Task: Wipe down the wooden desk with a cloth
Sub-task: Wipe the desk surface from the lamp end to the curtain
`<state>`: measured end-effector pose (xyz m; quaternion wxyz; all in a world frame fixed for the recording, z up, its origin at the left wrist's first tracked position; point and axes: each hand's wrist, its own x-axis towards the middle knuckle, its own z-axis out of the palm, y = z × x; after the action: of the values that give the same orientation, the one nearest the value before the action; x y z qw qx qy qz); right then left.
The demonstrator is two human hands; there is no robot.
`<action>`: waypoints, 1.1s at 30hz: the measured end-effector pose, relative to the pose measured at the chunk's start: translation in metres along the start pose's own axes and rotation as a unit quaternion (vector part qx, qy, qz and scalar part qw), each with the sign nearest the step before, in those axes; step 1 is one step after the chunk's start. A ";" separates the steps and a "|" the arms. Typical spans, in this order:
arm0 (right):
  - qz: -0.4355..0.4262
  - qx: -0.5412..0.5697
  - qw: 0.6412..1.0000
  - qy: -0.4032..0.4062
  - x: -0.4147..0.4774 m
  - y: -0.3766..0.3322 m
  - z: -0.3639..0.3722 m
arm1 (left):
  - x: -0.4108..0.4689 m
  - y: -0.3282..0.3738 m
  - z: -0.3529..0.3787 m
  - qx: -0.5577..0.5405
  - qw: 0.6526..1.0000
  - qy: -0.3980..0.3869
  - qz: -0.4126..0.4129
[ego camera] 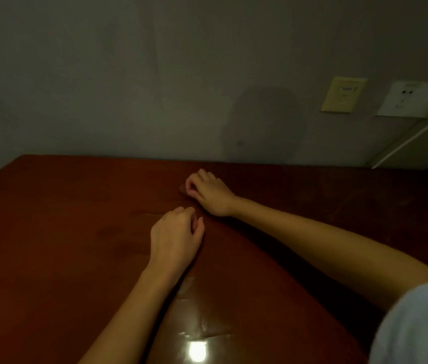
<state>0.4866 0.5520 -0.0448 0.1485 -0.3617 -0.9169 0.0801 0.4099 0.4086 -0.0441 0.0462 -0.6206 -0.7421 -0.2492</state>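
The reddish-brown wooden desk (63, 232) fills the lower half of the dim head view. My right hand (209, 194) rests on it near the far edge. Its fingers are curled, and the fingertips meet at a small dark spot on the surface. I cannot tell whether they pinch anything. My left hand (174, 233) lies just nearer and to the left, its fingers curled against the thumb with nothing visible in them. No cloth can be made out. Glossy streaks (205, 331) and a lamp's bright reflection (197, 350) show on the desk between my forearms.
A grey wall stands right behind the desk. On it at the right are a yellowish plate (343, 94) and a white socket (410, 99), with a white cable (404, 143) running down to the desk's back right. A pale sleeve (418, 327) covers the lower right corner.
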 end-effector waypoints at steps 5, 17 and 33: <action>0.113 -0.017 0.993 0.031 -0.029 0.093 -0.031 | 0.001 0.000 0.001 -0.005 1.000 0.001 0.007; 0.104 -0.020 0.994 0.022 0.030 0.015 0.001 | 0.000 0.001 -0.001 -0.004 1.000 -0.003 0.003; 0.373 -0.091 0.919 0.096 -0.037 0.169 -0.063 | 0.001 0.002 0.000 0.006 1.000 -0.006 0.003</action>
<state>0.6409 0.6519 -0.0361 0.1612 -0.6950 -0.7006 0.0107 0.4111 0.4100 -0.0429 0.0462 -0.6237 -0.7423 -0.2407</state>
